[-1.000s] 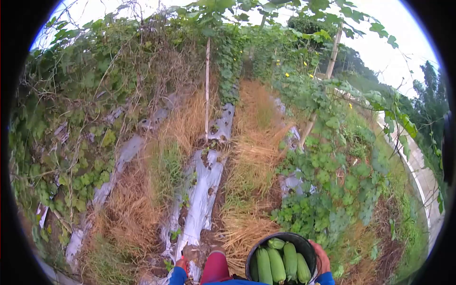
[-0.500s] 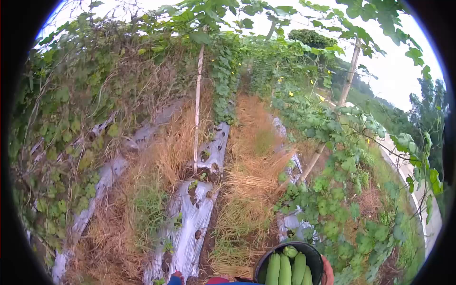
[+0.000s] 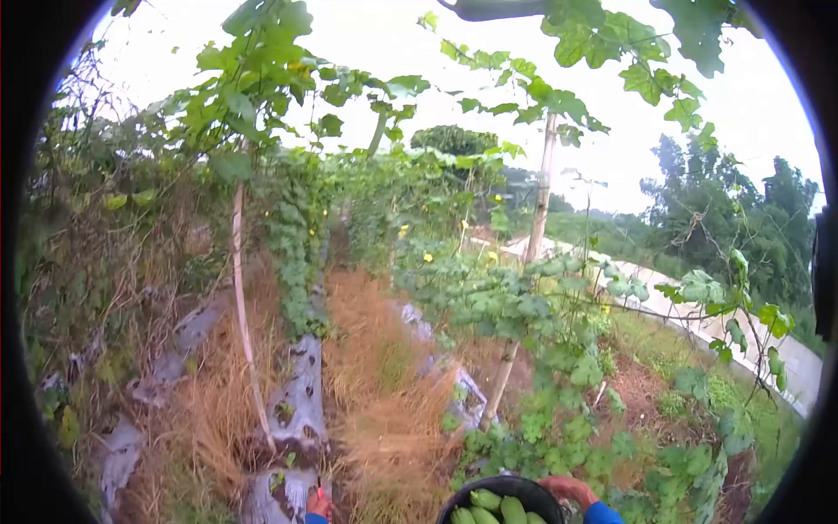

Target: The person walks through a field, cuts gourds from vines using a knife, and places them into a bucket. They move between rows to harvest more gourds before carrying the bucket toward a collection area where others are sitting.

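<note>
While a black bucket (image 3: 506, 480) is held low at the near edge, right of centre, its far rim is gripped by the right hand (image 3: 567, 489), whose fingers are curled over it and clamped on it. Green gourds (image 3: 491, 506) are packed inside the bucket, side by side. A blue sleeve (image 3: 602, 513) is seen just behind that hand. Only a sliver of the left hand (image 3: 319, 506) is shown at the bottom edge, left of the bucket. Whether it is closed or apart cannot be told.

Ahead of the hands, a strip of dry straw (image 3: 384, 393) is laid between two beds and runs far into the scene. Silver sheet (image 3: 297, 393) is spread over the bed to its left, torn in places. A thin pale pole (image 3: 243, 306) is planted in that bed, leaning slightly. Right of the straw, a second pole (image 3: 528, 262) is set at a slant, and the way is crowded by leafy vines (image 3: 541, 349) that hang just beyond the bucket. Small yellow flowers (image 3: 428, 258) are dotted among them. More vines are trained overhead. A pale road (image 3: 786, 358) is seen at the far right, with trees (image 3: 742, 218) behind it.
</note>
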{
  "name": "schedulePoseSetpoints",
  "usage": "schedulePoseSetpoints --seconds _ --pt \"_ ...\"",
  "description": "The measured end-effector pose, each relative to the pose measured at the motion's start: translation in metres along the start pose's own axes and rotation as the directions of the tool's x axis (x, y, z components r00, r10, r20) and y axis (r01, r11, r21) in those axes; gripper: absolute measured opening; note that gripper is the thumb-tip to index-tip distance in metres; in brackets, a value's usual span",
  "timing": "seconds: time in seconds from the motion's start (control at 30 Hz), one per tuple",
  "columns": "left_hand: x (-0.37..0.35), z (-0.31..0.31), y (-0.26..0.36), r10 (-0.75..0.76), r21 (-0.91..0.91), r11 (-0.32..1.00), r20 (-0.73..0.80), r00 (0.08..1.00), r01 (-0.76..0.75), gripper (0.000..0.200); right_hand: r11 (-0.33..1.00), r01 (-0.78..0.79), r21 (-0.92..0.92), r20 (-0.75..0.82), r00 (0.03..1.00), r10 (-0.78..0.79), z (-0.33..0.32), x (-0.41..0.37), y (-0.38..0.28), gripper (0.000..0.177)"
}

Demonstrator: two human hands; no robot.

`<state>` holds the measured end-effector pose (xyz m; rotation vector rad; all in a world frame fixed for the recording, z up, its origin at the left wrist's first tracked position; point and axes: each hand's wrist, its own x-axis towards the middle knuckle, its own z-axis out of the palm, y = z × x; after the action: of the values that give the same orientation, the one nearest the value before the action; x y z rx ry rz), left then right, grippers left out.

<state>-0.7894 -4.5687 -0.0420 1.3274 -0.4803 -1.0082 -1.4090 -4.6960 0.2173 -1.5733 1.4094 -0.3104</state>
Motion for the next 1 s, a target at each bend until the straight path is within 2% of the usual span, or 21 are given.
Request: schedulePoseSetpoints --seconds 0.07,0.1,0.13,0.17,0.23,0.27,0.3,0.33,0.4,0.5,0.53,0.6,0.63,0.67,0.7,0.73,0.8,0.83,0.87,0.93,1.0 --pt "0.029 0.029 0.097 0.409 0.018 0.910 0.116 0.905 -0.414 0.019 0.966 0.171 -0.193 0.001 0.985 -0.174 -0.031 0.041 -0.048 0.051" --pt "0.041 0.050 0.161 0.453 0.088 0.880 0.141 0.880 -0.467 0.023 0.952 0.118 -0.283 -0.120 0.980 -0.157 -0.046 0.042 -0.117 0.053" --pt "0.058 0.075 0.214 0.560 0.145 0.810 0.097 0.823 -0.568 0.029 0.903 0.255 -0.345 -0.167 0.930 -0.326 -0.062 0.031 -0.182 0.060" --pt "0.065 0.093 0.273 0.742 0.428 0.549 0.145 0.654 -0.718 0.029 0.711 0.382 -0.591 -0.165 0.805 -0.570 -0.097 0.047 -0.224 0.054" --pt "0.009 0.141 0.422 0.902 0.425 0.200 0.272 0.335 -0.883 0.028 0.394 0.289 -0.873 -0.209 0.508 -0.836 -0.115 -0.019 -0.370 0.041" --pt "-0.020 0.161 0.484 0.920 0.381 0.112 0.310 0.241 -0.918 0.030 0.281 0.305 -0.910 -0.191 0.292 -0.937 -0.138 -0.032 -0.425 0.041" --pt "-0.039 0.183 0.538 0.948 0.333 -0.005 0.301 0.101 -0.943 0.031 0.271 0.186 -0.944 -0.258 0.094 -0.962 -0.137 -0.070 -0.485 0.042" --pt "-0.063 0.200 0.588 0.949 0.306 -0.131 0.314 -0.030 -0.943 0.031 0.284 0.293 -0.913 -0.308 -0.039 -0.950 -0.143 -0.100 -0.537 0.046" --pt "-0.100 0.229 0.669 0.894 0.285 -0.416 0.302 -0.331 -0.864 0.026 0.223 0.193 -0.956 -0.280 -0.359 -0.890 -0.143 -0.157 -0.616 0.057" --pt "-0.154 0.263 0.760 0.654 0.386 -0.745 0.267 -0.708 -0.543 0.014 0.181 0.044 -0.982 -0.165 -0.660 -0.733 -0.146 -0.216 -0.689 0.069" --pt "-0.177 0.272 0.779 0.543 0.387 -0.812 0.227 -0.809 -0.437 0.019 0.158 0.012 -0.987 -0.122 -0.697 -0.707 -0.144 -0.227 -0.703 0.088" --pt "-0.208 0.291 0.816 0.351 0.396 -0.883 0.197 -0.915 -0.253 0.019 0.302 -0.073 -0.951 -0.203 -0.590 -0.782 -0.154 -0.243 -0.728 0.089" --pt "-0.232 0.293 0.823 0.401 0.310 -0.893 0.219 -0.890 -0.326 0.050 0.309 -0.079 -0.948 -0.205 -0.591 -0.780 -0.162 -0.246 -0.737 0.089" --pt "-0.250 0.292 0.828 0.509 0.397 -0.841 0.348 -0.787 -0.368 0.034 0.336 0.031 -0.941 -0.308 -0.485 -0.818 -0.173 -0.249 -0.745 0.092" --pt "-0.260 0.299 0.837 0.550 0.457 -0.807 0.350 -0.758 -0.375 0.032 0.364 0.132 -0.922 -0.387 -0.367 -0.846 -0.181 -0.254 -0.757 0.094" --pt "-0.264 0.306 0.847 0.590 0.512 -0.772 0.359 -0.724 -0.376 0.030 0.369 0.130 -0.920 -0.390 -0.364 -0.846 -0.192 -0.250 -0.767 0.094" --pt "-0.271 0.311 0.861 0.598 0.537 -0.771 0.429 -0.677 -0.342 0.029 0.404 -0.116 -0.907 -0.276 -0.559 -0.782 -0.213 -0.240 -0.780 0.097" --pt "-0.272 0.314 0.868 0.606 0.564 -0.769 0.494 -0.623 -0.301 0.029 0.445 -0.057 -0.894 -0.339 -0.564 -0.753 -0.140 -0.245 -0.757 0.078" --pt "-0.267 0.319 0.875 0.605 0.562 -0.770 0.490 -0.628 -0.303 0.029 0.446 -0.062 -0.893 -0.337 -0.566 -0.753 -0.139 -0.245 -0.757 0.078" --pt "-0.254 0.326 0.880 0.511 0.611 -0.767 0.394 -0.764 -0.198 0.032 0.292 -0.067 -0.954 -0.206 -0.558 -0.804 -0.145 -0.243 -0.759 0.083" --pt "-0.251 0.326 0.879 0.481 0.588 -0.785 0.378 -0.791 -0.195 0.033 0.329 -0.108 -0.938 -0.232 -0.507 -0.830 -0.158 -0.238 -0.762 0.082"
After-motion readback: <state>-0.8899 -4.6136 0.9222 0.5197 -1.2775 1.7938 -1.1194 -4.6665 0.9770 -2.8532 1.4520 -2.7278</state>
